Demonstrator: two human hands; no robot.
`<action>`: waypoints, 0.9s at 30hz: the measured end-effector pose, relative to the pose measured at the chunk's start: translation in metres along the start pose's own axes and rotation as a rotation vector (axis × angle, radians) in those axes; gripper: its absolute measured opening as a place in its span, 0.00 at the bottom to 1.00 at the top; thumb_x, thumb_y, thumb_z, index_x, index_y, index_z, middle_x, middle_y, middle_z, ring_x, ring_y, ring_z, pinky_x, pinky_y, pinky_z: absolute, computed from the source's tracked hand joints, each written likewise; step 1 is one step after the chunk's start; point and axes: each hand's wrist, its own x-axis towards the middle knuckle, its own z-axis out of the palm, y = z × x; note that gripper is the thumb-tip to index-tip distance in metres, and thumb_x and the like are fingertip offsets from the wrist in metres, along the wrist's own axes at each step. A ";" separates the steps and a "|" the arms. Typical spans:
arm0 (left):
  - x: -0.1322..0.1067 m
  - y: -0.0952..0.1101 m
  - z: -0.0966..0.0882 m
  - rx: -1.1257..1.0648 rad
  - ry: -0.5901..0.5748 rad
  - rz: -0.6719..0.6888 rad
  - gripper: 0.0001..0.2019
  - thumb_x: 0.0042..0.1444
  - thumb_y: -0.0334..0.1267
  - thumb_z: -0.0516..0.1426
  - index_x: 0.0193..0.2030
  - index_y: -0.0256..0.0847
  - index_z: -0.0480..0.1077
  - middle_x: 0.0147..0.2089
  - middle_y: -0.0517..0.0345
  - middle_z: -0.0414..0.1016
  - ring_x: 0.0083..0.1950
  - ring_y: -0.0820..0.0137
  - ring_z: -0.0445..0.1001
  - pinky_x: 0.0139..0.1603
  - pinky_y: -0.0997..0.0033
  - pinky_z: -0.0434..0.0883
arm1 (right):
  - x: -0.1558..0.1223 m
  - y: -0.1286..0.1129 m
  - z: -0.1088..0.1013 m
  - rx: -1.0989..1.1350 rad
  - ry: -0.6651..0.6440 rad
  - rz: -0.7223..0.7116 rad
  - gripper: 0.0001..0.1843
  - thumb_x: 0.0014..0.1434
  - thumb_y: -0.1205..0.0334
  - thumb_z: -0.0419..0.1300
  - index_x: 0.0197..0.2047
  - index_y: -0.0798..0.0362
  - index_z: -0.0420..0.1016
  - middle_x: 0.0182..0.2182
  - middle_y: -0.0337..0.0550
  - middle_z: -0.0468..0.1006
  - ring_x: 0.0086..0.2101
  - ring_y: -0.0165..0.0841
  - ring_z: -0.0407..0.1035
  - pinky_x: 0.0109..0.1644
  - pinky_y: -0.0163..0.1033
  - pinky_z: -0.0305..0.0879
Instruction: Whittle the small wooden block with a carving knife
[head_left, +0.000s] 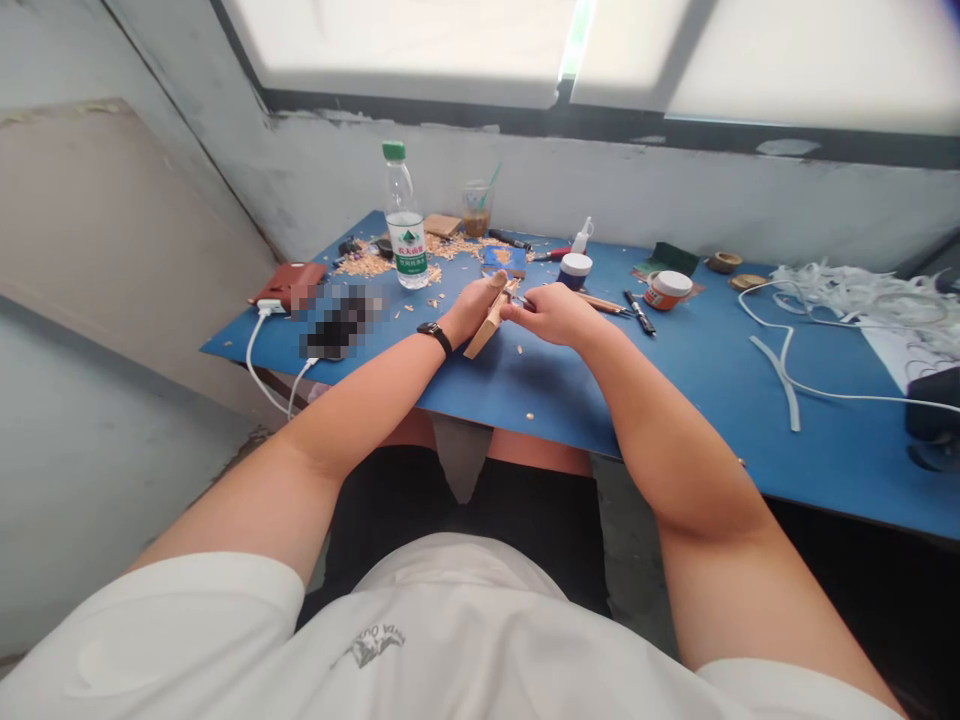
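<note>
My left hand is closed around a pale wooden block, held tilted just above the blue table. A dark watch band circles that wrist. My right hand is wrapped round a carving tool with a dark handle, mostly hidden by the fingers. Its short metal end meets the block's upper part, with the right thumb close to the wood. Pale wood chips lie heaped at the back left, and a few loose ones are scattered near my hands.
A water bottle stands back left, with a cup of brown drink behind. White-lidded jars, pencils and a black pen lie rightward. A blurred phone and brown case with cables are left; white strips far right.
</note>
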 end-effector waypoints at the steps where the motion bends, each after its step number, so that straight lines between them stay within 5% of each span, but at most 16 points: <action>1: -0.001 0.000 0.001 0.026 0.011 0.008 0.41 0.72 0.84 0.69 0.33 0.44 0.77 0.27 0.60 0.73 0.34 0.65 0.76 0.42 0.61 0.73 | -0.001 0.000 -0.001 -0.004 -0.015 0.021 0.34 0.91 0.36 0.59 0.37 0.49 0.81 0.33 0.49 0.82 0.35 0.41 0.71 0.42 0.46 0.57; 7: 0.004 -0.009 0.004 0.040 0.000 -0.043 0.41 0.80 0.81 0.63 0.33 0.43 0.79 0.31 0.56 0.78 0.34 0.67 0.75 0.41 0.62 0.72 | -0.005 -0.001 -0.007 0.025 -0.042 0.007 0.32 0.91 0.35 0.60 0.39 0.50 0.80 0.35 0.46 0.82 0.36 0.38 0.69 0.42 0.44 0.58; 12: 0.010 -0.017 0.006 0.021 0.024 -0.101 0.37 0.82 0.75 0.64 0.32 0.44 0.75 0.29 0.58 0.72 0.30 0.68 0.70 0.40 0.60 0.71 | -0.003 0.006 -0.009 0.017 -0.054 0.015 0.30 0.89 0.36 0.63 0.39 0.49 0.83 0.33 0.45 0.83 0.35 0.38 0.71 0.42 0.45 0.57; 16: 0.009 -0.015 0.006 0.025 0.021 -0.052 0.28 0.83 0.61 0.67 0.34 0.46 0.73 0.26 0.60 0.67 0.34 0.63 0.72 0.43 0.59 0.73 | 0.000 0.010 -0.005 0.011 -0.044 0.016 0.30 0.89 0.38 0.63 0.41 0.51 0.86 0.36 0.48 0.86 0.36 0.39 0.74 0.41 0.45 0.57; 22: 0.010 -0.010 -0.001 0.227 0.011 0.012 0.25 0.84 0.38 0.60 0.28 0.44 0.72 0.28 0.57 0.71 0.34 0.66 0.63 0.42 0.59 0.63 | 0.009 0.011 0.002 -0.045 0.002 0.043 0.37 0.89 0.31 0.59 0.48 0.53 0.95 0.40 0.56 0.91 0.42 0.47 0.81 0.46 0.46 0.63; 27: 0.014 -0.010 0.003 0.204 0.036 -0.034 0.33 0.90 0.50 0.54 0.26 0.46 0.68 0.28 0.57 0.68 0.32 0.66 0.63 0.39 0.61 0.65 | 0.005 0.004 0.000 -0.095 0.014 0.102 0.41 0.91 0.30 0.55 0.55 0.56 0.98 0.49 0.65 0.96 0.51 0.55 0.86 0.49 0.48 0.68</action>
